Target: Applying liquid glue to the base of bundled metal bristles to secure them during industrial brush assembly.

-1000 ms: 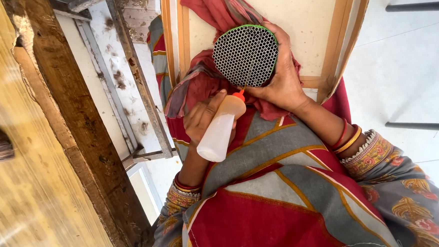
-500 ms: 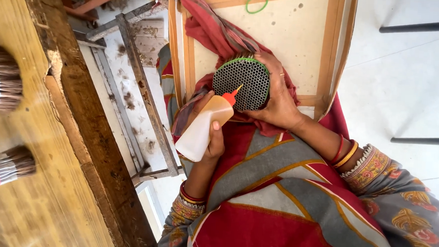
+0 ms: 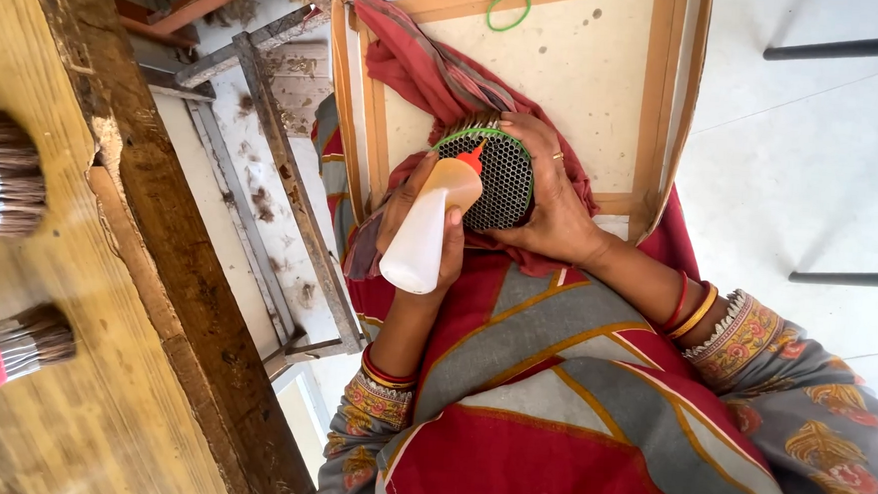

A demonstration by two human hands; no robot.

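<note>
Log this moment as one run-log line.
left hand: holds squeeze bottle, red nozzle on mesh | right hand: grips round honeycomb disc | setting: wooden tray on lap

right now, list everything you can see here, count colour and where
squeeze bottle: 1, white with orange-red nozzle, in the left hand, tip against the round mesh piece
round mesh piece: 1, black honeycomb with green rim, in the right hand, over the lap
wooden tray: 1, tan frame with pale board, beyond the hands
green ring: 1, green, on the tray's far end
red cloth: 1, red striped, draped across the tray and lap
stick bundles: 2 in view, grey-brown with red bands, on the wooden bench at left
wooden bench: 1, yellow-brown, left edge
bangles: several, red and gold, right wrist
left hand: grips the bottle
right hand: cups the mesh piece
</note>
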